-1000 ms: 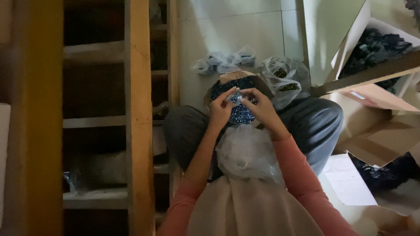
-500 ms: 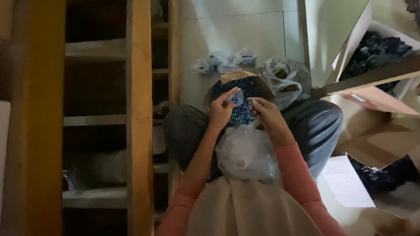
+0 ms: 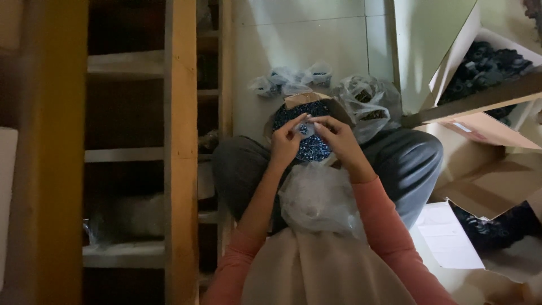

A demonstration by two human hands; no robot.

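My left hand (image 3: 285, 142) and my right hand (image 3: 334, 140) meet over an open cardboard box (image 3: 300, 100) full of small dark blue parts (image 3: 311, 148) that stands between my knees. Both hands pinch a small clear plastic bag (image 3: 305, 130) between the fingertips, held just above the parts. A pile of crumpled clear plastic bags (image 3: 317, 197) rests on my lap, under my forearms.
Several small filled bags (image 3: 289, 79) lie on the tiled floor beyond the box, with a bigger clear bag (image 3: 368, 101) to their right. A wooden shelf frame (image 3: 179, 141) stands at the left. Open cartons of dark parts (image 3: 486, 59) and a paper sheet (image 3: 449, 234) are at the right.
My right hand drew away from the small bag half a second ago and has come back to it. The left hand stayed in place holding the bag.
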